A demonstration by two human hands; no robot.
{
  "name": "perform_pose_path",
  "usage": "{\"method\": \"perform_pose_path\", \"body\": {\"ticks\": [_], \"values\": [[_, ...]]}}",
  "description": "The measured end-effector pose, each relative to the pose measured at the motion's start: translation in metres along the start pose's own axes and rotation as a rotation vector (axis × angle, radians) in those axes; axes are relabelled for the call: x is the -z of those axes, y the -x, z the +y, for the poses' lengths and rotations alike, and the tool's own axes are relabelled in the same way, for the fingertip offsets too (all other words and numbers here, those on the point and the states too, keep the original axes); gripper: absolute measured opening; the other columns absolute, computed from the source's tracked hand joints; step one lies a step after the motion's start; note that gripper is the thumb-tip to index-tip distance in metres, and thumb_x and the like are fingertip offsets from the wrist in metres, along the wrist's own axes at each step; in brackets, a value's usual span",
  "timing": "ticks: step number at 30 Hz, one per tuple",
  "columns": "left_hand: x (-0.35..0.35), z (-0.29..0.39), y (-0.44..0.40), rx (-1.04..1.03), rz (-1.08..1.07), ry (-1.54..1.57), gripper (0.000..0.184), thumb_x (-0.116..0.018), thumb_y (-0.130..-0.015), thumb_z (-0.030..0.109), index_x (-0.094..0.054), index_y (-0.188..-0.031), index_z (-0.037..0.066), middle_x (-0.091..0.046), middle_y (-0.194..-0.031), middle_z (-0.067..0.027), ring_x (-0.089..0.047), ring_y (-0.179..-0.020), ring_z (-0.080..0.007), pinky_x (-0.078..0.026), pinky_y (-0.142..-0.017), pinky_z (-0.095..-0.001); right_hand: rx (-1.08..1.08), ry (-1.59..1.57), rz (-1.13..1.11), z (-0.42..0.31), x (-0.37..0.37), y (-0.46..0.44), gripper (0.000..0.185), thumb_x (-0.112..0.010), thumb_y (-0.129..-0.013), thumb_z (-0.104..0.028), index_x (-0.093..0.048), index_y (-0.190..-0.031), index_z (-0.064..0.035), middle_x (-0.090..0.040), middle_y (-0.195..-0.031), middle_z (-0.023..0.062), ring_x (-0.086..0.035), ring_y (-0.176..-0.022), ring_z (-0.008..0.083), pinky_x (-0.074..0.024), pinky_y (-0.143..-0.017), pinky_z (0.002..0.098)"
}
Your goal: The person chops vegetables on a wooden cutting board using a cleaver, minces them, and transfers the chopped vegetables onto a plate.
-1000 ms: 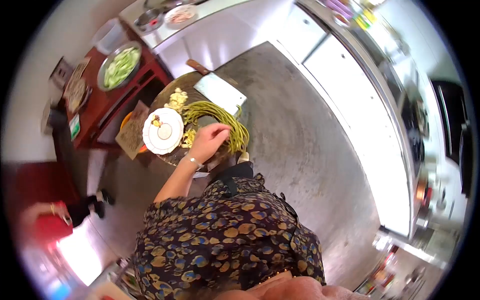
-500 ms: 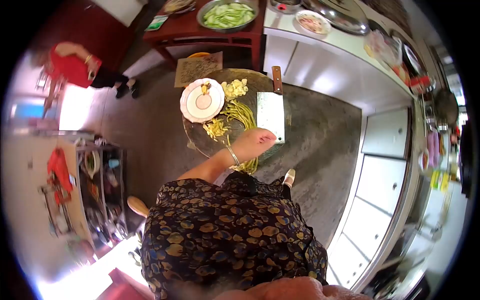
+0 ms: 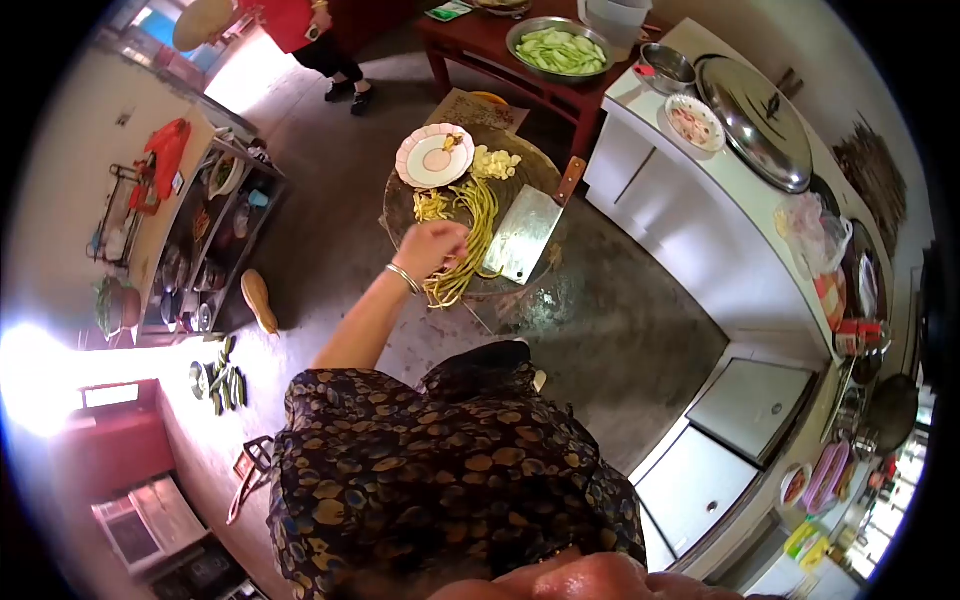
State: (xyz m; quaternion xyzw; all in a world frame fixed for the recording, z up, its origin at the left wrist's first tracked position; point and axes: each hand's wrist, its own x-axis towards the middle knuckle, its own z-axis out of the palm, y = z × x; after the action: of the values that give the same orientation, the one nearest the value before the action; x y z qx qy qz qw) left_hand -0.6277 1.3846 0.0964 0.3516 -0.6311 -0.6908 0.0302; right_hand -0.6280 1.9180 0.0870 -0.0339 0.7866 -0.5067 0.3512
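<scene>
My left hand [image 3: 432, 249], with a bracelet at its wrist, hangs over the lower part of a curved bunch of long green beans [image 3: 482, 215]. Its fingers are curled together, and what they hold, if anything, is hidden. The beans lie on a round wooden chopping block [image 3: 396, 207]. Right of them a cleaver [image 3: 526, 236] lies flat, handle pointing up and right. Beyond the hand are yellowish cut pieces [image 3: 431, 206], a white plate [image 3: 412, 166] with a few small bits, and pale sliced pieces [image 3: 496, 163]. My right hand is out of view.
A bowl of green slices [image 3: 562, 52] is on a red table [image 3: 470, 42]. The right counter [image 3: 652, 98] bears a plate of pinkish food [image 3: 694, 124] and a large metal lid [image 3: 757, 120]. Someone in red [image 3: 285, 22] stands at upper left; a squash [image 3: 259, 302] lies on the floor.
The view has swung round. My left hand has moved from beside the cleaver's lower corner back toward the inner side of the beans. The cleaver, plate and cut pieces keep their places on the block.
</scene>
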Motion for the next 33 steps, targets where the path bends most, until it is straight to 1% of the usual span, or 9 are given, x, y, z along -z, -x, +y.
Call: {"method": "perform_pose_path", "body": {"ticks": [5, 10, 11, 12, 15, 17, 25, 30, 33], "values": [[0.051, 0.008, -0.051, 0.155, 0.465, 0.224, 0.016, -0.064, -0.086, 0.015, -0.066, -0.098, 0.004, -0.063, -0.077, -0.0032, -0.061, -0.063, -0.0106, -0.053, -0.050, -0.0252, 0.011, 0.017, -0.085, -0.015, 0.024, -0.036, 0.003, -0.054, -0.090, -0.006, -0.054, -0.093, -0.0059, -0.059, -0.084, 0.0060, -0.058, -0.079, 0.0164, -0.0469, -0.071, 0.0278], [0.130, -0.019, -0.143, 0.113, 0.729, -0.348, 0.036, -0.069, -0.080, 0.026, -0.066, -0.103, -0.001, -0.065, -0.080, -0.0090, -0.063, -0.061, -0.0170, -0.051, -0.047, -0.0311, 0.012, 0.042, -0.106, -0.037, 0.032, -0.079, 0.002, -0.054, -0.091, -0.004, -0.053, -0.091, -0.0057, -0.059, -0.083, 0.0047, -0.058, -0.078, 0.0144, -0.0467, -0.069, 0.0265], [0.125, -0.015, -0.147, 0.120, 0.837, -0.410, 0.043, -0.068, -0.078, 0.033, -0.068, -0.101, -0.003, -0.069, -0.087, -0.0156, -0.068, -0.073, -0.0254, -0.054, -0.060, -0.0378, 0.013, 0.055, -0.109, -0.045, 0.036, -0.085, 0.003, -0.054, -0.091, -0.003, -0.053, -0.091, -0.0057, -0.059, -0.082, 0.0044, -0.058, -0.077, 0.0141, -0.0466, -0.069, 0.0263], [0.167, -0.060, -0.192, 0.093, 0.833, -0.569, 0.041, -0.069, -0.078, 0.026, -0.065, -0.111, 0.002, -0.062, -0.077, -0.0062, -0.060, -0.069, -0.0159, -0.049, -0.052, -0.0320, 0.015, 0.068, -0.111, -0.054, 0.040, -0.094, 0.003, -0.054, -0.091, -0.003, -0.053, -0.091, -0.0056, -0.058, -0.082, 0.0042, -0.058, -0.077, 0.0137, -0.0466, -0.069, 0.0260], [0.173, -0.058, -0.211, 0.135, 0.654, -0.681, 0.031, -0.067, -0.077, 0.029, -0.071, -0.088, 0.000, -0.066, -0.074, -0.0134, -0.064, -0.072, -0.0221, -0.049, -0.060, -0.0372, 0.019, 0.110, -0.121, -0.085, 0.054, -0.122, 0.005, -0.054, -0.091, -0.001, -0.052, -0.090, -0.0055, -0.058, -0.081, 0.0034, -0.057, -0.076, 0.0125, -0.0464, -0.068, 0.0252], [0.168, -0.062, -0.212, 0.050, 0.719, -0.625, 0.033, -0.065, -0.077, 0.031, -0.071, -0.079, -0.001, -0.068, -0.076, -0.0178, -0.066, -0.075, -0.0267, -0.049, -0.065, -0.0397, 0.030, 0.136, -0.139, -0.105, 0.064, -0.146, 0.006, -0.054, -0.091, 0.000, -0.052, -0.089, -0.0054, -0.058, -0.080, 0.0029, -0.057, -0.075, 0.0118, -0.0463, -0.068, 0.0247], [0.140, -0.019, -0.203, 0.267, 0.705, -0.713, 0.041, -0.051, -0.085, 0.032, -0.066, -0.102, -0.002, -0.064, -0.105, -0.0258, -0.061, -0.103, -0.0385, -0.047, -0.090, -0.0426, 0.155, 0.249, -0.278, -0.192, 0.098, -0.278, 0.011, -0.054, -0.092, 0.004, -0.051, -0.086, -0.0051, -0.057, -0.077, 0.0008, -0.057, -0.072, 0.0087, -0.0460, -0.066, 0.0225], [0.117, -0.009, -0.196, 0.146, 0.895, -0.535, 0.036, -0.050, -0.088, 0.031, -0.064, -0.093, -0.001, -0.064, -0.096, -0.0260, -0.061, -0.095, -0.0415, -0.048, -0.083, -0.0455, 0.224, 0.437, -0.435, -0.248, 0.084, -0.403, 0.008, -0.056, -0.092, -0.003, -0.053, -0.085, -0.0047, -0.057, -0.075, 0.0012, -0.053, -0.066, 0.0086, -0.0445, -0.062, 0.0245], [0.089, 0.015, -0.182, 0.088, 1.029, -0.499, 0.032, -0.051, -0.088, 0.028, -0.062, -0.089, -0.002, -0.063, -0.091, -0.0262, -0.060, -0.090, -0.0430, -0.047, -0.079, -0.0461, 0.553, 0.554, -0.527, -0.294, 0.044, -0.473, 0.004, -0.058, -0.089, -0.006, -0.055, -0.090, -0.0028, -0.057, -0.076, 0.0058, -0.056, -0.067, 0.0151, -0.0459, -0.062, 0.0295]]}}
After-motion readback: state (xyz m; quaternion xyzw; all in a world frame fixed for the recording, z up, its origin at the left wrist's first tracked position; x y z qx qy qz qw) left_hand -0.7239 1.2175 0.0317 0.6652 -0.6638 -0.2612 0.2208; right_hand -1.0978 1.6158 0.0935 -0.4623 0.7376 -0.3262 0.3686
